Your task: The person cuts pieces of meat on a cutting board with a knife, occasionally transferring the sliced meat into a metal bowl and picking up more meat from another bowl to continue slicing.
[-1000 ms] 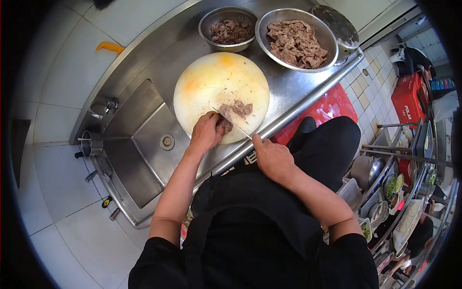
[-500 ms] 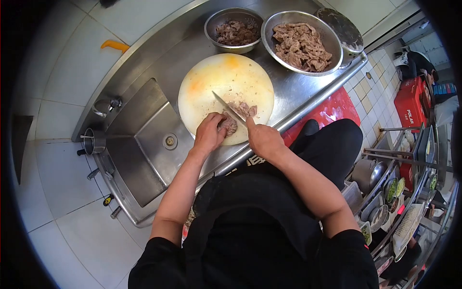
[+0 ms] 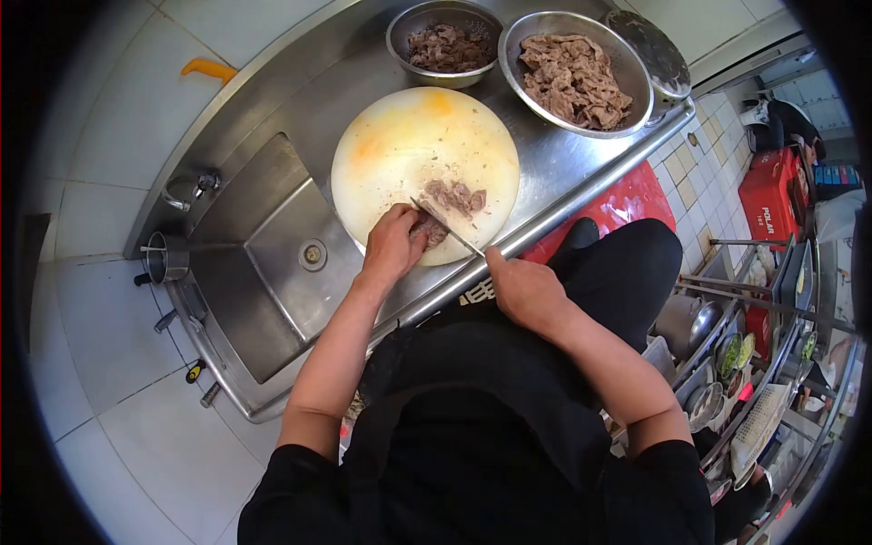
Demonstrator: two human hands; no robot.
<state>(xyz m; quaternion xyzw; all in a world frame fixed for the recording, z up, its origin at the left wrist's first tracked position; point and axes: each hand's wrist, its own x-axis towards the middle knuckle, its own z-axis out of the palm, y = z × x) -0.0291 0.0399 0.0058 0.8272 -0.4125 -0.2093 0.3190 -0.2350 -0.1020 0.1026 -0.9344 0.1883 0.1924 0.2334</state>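
Note:
My right hand [image 3: 527, 289] is closed around the handle of a knife [image 3: 457, 231], its blade slanting up and left over the near part of a round white cutting board [image 3: 381, 136]. Beneath the blade, my left hand [image 3: 393, 245] has its fingers curled over a piece of cooked meat [image 3: 434, 232] near the board's front edge. Cut meat pieces [image 3: 454, 196] lie just beyond the knife, with small crumbs scattered round them. Orange stains mark the far side of the board.
Behind the board stand a smaller colander [image 3: 421, 73] and a larger steel colander [image 3: 518, 80], both holding meat. A sink basin [image 3: 272, 259] with a faucet [image 3: 193, 189] lies left. Shelves of cookware and a red crate [image 3: 767, 195] are at right.
My right hand has drawn the knife back toward my body and slightly right, so the blade tip now sits near my left fingers. My left hand stays on the meat.

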